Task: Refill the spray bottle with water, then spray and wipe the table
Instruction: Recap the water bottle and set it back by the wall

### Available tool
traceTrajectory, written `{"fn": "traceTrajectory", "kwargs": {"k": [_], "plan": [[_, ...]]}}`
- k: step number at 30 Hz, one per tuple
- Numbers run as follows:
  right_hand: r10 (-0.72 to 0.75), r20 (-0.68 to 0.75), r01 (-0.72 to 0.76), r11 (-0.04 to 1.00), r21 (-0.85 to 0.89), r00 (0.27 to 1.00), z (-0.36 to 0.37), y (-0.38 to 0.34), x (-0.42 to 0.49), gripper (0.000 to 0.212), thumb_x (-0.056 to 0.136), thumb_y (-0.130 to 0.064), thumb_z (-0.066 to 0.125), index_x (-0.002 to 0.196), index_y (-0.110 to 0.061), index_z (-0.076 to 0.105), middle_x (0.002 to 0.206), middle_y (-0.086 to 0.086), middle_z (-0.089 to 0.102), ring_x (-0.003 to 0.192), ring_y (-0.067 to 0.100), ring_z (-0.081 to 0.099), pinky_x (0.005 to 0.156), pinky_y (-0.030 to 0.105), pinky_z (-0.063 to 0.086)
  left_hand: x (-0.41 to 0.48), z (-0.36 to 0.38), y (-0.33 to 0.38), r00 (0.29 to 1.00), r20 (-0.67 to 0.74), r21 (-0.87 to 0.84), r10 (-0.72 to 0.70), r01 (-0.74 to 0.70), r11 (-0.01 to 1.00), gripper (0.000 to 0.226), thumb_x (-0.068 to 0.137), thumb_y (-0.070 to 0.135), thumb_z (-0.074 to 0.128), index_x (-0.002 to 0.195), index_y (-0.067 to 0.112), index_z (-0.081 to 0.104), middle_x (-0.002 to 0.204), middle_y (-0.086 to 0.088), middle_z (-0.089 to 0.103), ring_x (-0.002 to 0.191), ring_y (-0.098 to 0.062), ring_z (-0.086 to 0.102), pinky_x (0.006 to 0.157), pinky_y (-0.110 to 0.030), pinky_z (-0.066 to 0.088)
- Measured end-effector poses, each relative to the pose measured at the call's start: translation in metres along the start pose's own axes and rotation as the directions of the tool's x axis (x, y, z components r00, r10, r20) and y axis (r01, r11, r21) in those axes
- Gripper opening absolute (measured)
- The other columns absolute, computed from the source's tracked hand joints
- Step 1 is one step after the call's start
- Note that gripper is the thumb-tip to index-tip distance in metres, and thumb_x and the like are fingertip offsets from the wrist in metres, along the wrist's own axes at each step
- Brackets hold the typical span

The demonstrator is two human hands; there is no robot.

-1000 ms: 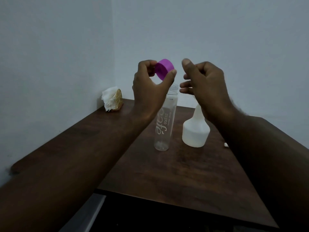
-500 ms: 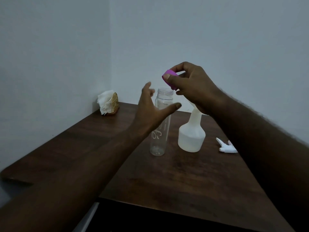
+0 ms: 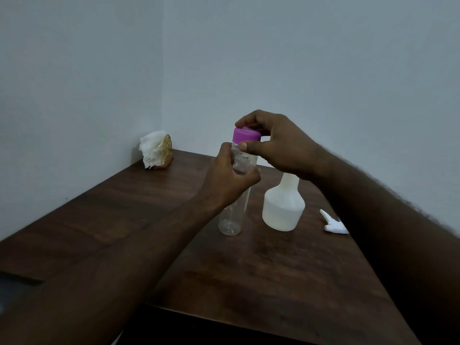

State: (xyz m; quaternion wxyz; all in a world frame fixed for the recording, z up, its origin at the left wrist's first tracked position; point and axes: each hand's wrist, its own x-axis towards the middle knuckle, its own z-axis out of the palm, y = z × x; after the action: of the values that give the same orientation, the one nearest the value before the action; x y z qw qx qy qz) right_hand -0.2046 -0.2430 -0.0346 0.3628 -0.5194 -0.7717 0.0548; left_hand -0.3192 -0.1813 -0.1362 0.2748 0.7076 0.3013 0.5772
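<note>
A clear plastic water bottle stands upright on the dark wooden table. My left hand grips its upper body. My right hand pinches the purple cap, which sits on the bottle's mouth. Just to the right stands the white spray bottle without its head; its neck top is hidden behind my right wrist. The white spray head lies on the table further right, partly behind my right forearm.
A gold holder stuffed with white tissues stands in the far left corner against the walls. The table's front edge runs below my forearms, with dark floor beyond it.
The purple cap passed from my left hand to my right hand, which lowered it onto the bottle's mouth. My left hand moved down and took hold of the clear bottle.
</note>
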Motion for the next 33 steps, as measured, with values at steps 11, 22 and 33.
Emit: {"fn": "traceTrajectory", "kwargs": {"k": [11, 22, 33], "plan": [[0.042, -0.239, -0.046, 0.999, -0.01, 0.97, 0.031, -0.003, 0.005, 0.035, 0.094, -0.029, 0.063, 0.127, -0.015, 0.065, 0.124, -0.002, 0.066, 0.107, 0.01, 0.06, 0.093, 0.022, 0.048, 0.004, 0.007, -0.01, 0.985, -0.157, 0.127, 0.076, -0.056, 0.99, 0.054, 0.074, 0.037, 0.08, 0.106, 0.011, 0.045, 0.077, 0.011, 0.053, 0.064, -0.002, 0.056, 0.052, -0.021, 0.045], [0.08, -0.516, -0.101, 0.995, -0.012, 0.853, 0.007, -0.017, 0.001, 0.037, 0.095, -0.035, 0.059, 0.074, -0.007, 0.071, 0.067, 0.001, 0.069, 0.062, 0.013, 0.063, 0.066, 0.028, 0.053, 0.003, 0.011, -0.012, 0.981, -0.177, 0.155, 0.074, -0.047, 0.987, 0.055, 0.077, 0.029, 0.075, 0.119, 0.012, 0.044, 0.098, 0.0, 0.06, 0.076, -0.012, 0.062, 0.062, -0.016, 0.048], [0.213, -0.605, -0.158, 0.977, 0.143, 0.767, 0.01, -0.002, 0.003, 0.047, 0.101, -0.039, 0.047, 0.082, 0.0, 0.065, 0.079, 0.013, 0.068, 0.077, 0.027, 0.063, 0.073, 0.039, 0.051, 0.003, 0.01, -0.011, 0.976, -0.205, 0.175, 0.07, -0.033, 0.984, 0.051, 0.076, 0.029, 0.075, 0.114, 0.013, 0.045, 0.093, -0.001, 0.059, 0.073, -0.01, 0.06, 0.059, -0.015, 0.042]]}}
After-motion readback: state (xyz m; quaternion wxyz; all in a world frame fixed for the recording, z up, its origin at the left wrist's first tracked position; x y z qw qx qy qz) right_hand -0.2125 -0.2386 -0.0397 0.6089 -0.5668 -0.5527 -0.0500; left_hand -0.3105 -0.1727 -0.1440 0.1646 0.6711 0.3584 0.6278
